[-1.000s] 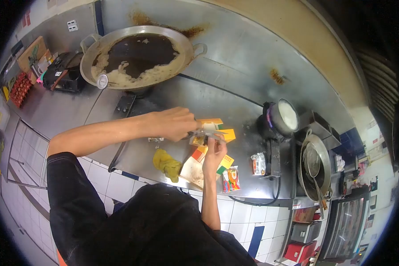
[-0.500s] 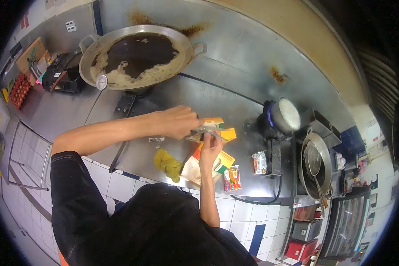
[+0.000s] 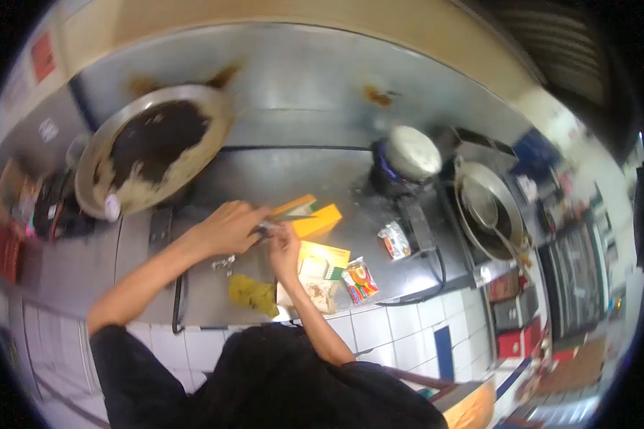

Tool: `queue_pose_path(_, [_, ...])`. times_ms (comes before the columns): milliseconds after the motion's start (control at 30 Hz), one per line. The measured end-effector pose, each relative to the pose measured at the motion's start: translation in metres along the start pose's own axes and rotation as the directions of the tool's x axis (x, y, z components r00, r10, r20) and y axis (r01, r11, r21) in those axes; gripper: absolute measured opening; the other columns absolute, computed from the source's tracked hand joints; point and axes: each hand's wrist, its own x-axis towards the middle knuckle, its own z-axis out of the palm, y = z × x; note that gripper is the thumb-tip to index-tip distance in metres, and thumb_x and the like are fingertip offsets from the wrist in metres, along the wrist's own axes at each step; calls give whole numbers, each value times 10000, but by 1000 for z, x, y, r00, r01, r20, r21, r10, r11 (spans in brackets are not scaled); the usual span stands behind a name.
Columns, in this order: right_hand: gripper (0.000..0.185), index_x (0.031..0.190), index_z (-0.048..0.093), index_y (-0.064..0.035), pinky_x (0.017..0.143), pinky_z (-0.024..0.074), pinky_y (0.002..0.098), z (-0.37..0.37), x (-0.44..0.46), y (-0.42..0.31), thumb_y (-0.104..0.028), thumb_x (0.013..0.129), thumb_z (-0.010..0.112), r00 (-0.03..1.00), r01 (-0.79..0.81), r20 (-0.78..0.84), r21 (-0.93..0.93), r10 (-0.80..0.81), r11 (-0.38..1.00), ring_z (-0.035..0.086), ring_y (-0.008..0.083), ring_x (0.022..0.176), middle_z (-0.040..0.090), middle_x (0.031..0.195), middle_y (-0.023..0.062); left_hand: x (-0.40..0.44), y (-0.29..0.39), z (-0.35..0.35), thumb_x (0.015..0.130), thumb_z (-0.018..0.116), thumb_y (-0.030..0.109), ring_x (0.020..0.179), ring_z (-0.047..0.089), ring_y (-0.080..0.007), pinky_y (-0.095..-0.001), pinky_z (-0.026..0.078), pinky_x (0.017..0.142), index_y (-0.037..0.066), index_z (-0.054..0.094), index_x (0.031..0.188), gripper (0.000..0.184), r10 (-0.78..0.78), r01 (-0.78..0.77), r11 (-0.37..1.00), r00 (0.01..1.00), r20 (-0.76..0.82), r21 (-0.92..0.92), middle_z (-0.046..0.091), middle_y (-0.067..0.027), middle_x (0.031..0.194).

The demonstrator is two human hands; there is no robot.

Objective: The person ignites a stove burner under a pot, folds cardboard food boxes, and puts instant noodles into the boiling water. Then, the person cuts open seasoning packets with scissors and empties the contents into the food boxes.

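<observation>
Both hands are close together over the steel counter. My left hand [image 3: 237, 223] is closed round scissors [image 3: 297, 216], whose thin blades point to the right. Fingers of my right hand [image 3: 286, 249] pinch a small silvery packet [image 3: 266, 227] at the scissors; blur and the fingers hide most of it. Just beyond is an open orange-yellow carton [image 3: 320, 222]. Below my right hand lies a flattened, stained piece of carton [image 3: 318, 292], with a red noodle packet [image 3: 359, 281] beside it. A crumpled yellow-green cloth [image 3: 253, 294] and silvery scraps [image 3: 224, 264] lie below my left hand.
A wide wok of dark oil [image 3: 225, 132] with a dial thermometer [image 3: 112, 207] stands at left. A pot [image 3: 413, 154] sits over a blue flame at right, near a wok with a strainer [image 3: 479, 204]. A silvery-and-orange packet [image 3: 393, 241] lies before the burner.
The view has swung right, so the counter items appear farther left. Both hands stay together at the scissors, and the blades look closer together than before.
</observation>
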Motion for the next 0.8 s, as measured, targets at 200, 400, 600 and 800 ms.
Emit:
queue_pose_path(200, [90,989,567,-3,768,474,288,-57,14,9,-85,955,554,969,97,-212,-157,-129,983,575,134,818,598,870,74,-50,-11,54,818,659,67,732,667,-348,-429,501,659,40,449,1110,361,-576,480,763,809,-117,-434,648,-187,777])
queue_pose_path(400, [102,1003,567,-5,790,456,262,-141,29,-28,-91,948,575,917,56,-382,-164,-116,985,564,118,824,587,863,58,-136,-55,254,768,673,60,949,637,-389,-487,492,838,-17,614,1014,264,-590,591,806,794,144,42,658,-223,970])
queue_pose_path(600, [69,1002,582,-20,786,436,224,-253,-6,-72,-69,956,566,815,46,-576,-41,-62,998,542,81,852,588,901,5,-32,-18,161,803,620,21,959,635,-370,-465,502,863,-18,624,1079,279,-713,692,701,674,193,173,642,-221,1035])
queue_pose_path(800, [61,994,583,-8,817,442,243,-394,-61,-118,-22,947,547,687,-78,-716,-242,-123,967,553,102,895,597,955,40,203,267,251,947,611,201,820,607,-100,-258,511,689,31,637,1072,213,-243,299,200,938,249,-933,650,-52,947])
